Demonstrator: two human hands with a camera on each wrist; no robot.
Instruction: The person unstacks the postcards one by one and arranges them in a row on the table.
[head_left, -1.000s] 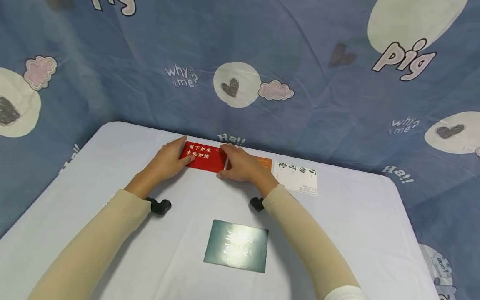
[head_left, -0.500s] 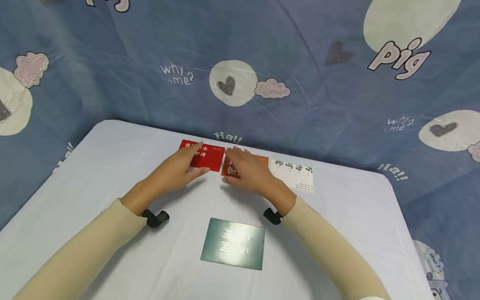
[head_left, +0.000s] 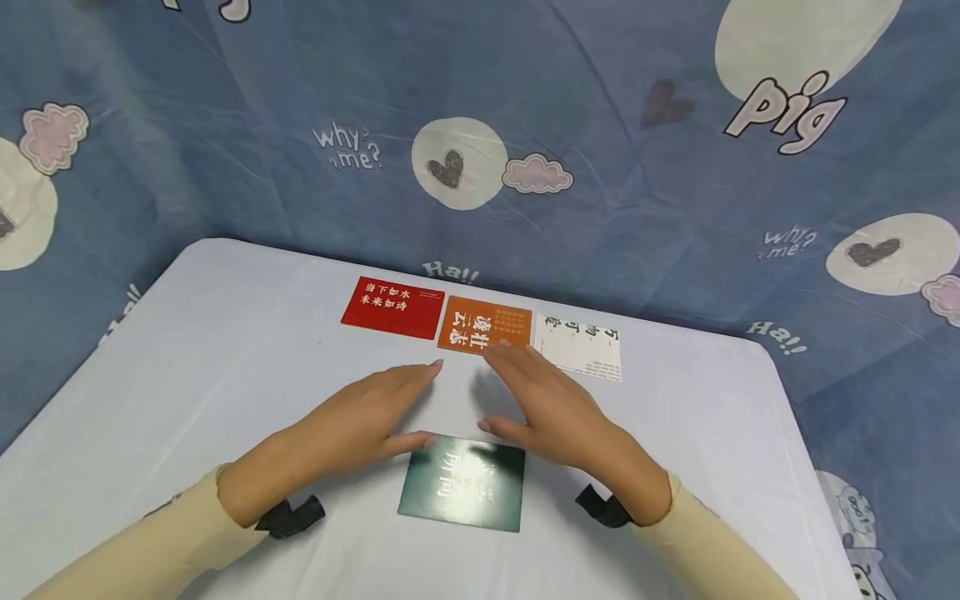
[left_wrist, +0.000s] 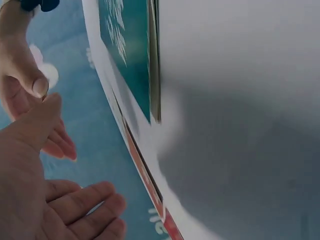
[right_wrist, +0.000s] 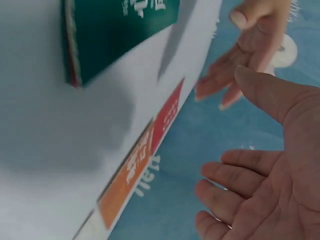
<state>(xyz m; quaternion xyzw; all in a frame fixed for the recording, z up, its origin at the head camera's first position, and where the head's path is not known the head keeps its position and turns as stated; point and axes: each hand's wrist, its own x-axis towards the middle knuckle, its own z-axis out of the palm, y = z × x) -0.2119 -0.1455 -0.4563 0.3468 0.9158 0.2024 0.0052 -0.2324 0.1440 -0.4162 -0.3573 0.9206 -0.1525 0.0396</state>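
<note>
A dark green card (head_left: 461, 496) with pale lettering lies near me on the table; its edge looks thick and layered in the left wrist view. My left hand (head_left: 348, 425) hovers over its left side, thumb overlapping its top corner in the head view. On the other side my right hand (head_left: 566, 408) hovers, its fingertips overlapping the orange card (head_left: 467, 323). Both hands face each other with fingers extended, holding nothing. A red card (head_left: 393, 308) lies left of the orange one, and a white card (head_left: 585, 354) to its right, partly hidden by the right hand.
White cloth covers the table (head_left: 225, 350). Its back edge runs just behind the row of three cards. A blue patterned curtain (head_left: 300, 200) rises behind and beside it. Black straps (head_left: 292, 517) sit at both wrists.
Both hands have let go of the red card and orange card area and drawn back toward me, over the green card. The red, orange and white cards stay in a row.
</note>
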